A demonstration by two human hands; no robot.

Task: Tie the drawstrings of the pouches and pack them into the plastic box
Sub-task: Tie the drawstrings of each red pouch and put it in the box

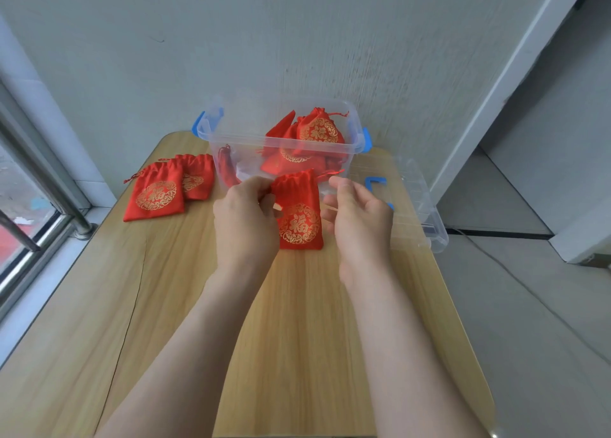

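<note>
A red pouch with a gold emblem lies on the wooden table, its neck gathered. My left hand pinches the pouch's left drawstring side at the neck. My right hand pinches the red drawstring on the right, fingers curled. Behind stands the clear plastic box with blue latches, holding several red pouches. Two more pouches lie overlapping on the table at the left.
The box's clear lid with a blue clip lies at the table's right edge. A window frame and metal rail run along the left. A grey wall stands right behind the box. Floor drops off to the right.
</note>
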